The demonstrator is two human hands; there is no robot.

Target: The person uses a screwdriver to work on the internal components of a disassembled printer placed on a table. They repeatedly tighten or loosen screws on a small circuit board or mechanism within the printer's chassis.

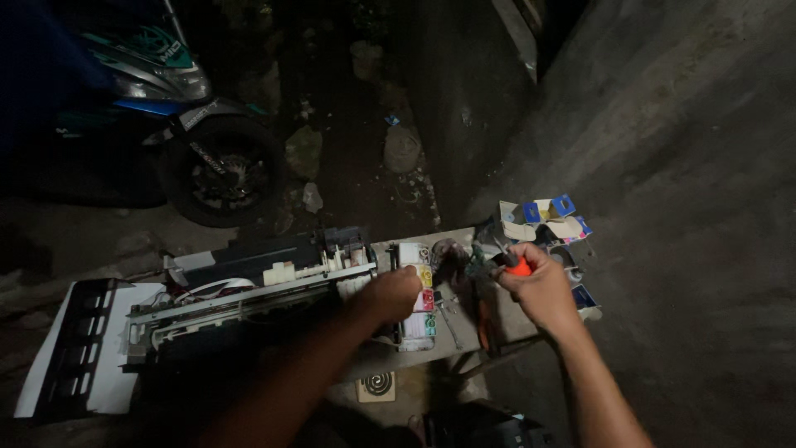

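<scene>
A dim outdoor scene seen from above, looking down at two bare arms that reach forward over a small, cluttered grey surface (464, 332).

The left hand (391, 294) is curled, knuckles up, and rests on a dismantled inkjet printer mechanism of black plastic and bare metal rails (257, 286). It sits at the mechanism's right end, touching or just beside a white block of ink cartridges with yellow, red and green labels (419, 303). Whether the fingers actually clasp anything there cannot be told. The printer's long axis runs left to right, tilted slightly up toward the right, so nearly all of it stretches away to the left of this hand. The cartridge block runs the other way, from far to near.

The right hand (539, 286) is clenched around a small tool with an orange-red handle (519, 267). The handle shows at the top of the fist, and the dark working end points left and a little away, toward a dark green part (477, 261) just beside it. The tool lies to the right of the cartridge block, near it but apart.

Beyond the right hand lie torn white and blue cardboard boxes (543, 217). A detached white printer panel (79, 348) lies at far left, and a motorcycle's front wheel (220, 170) stands behind on the ground.
</scene>
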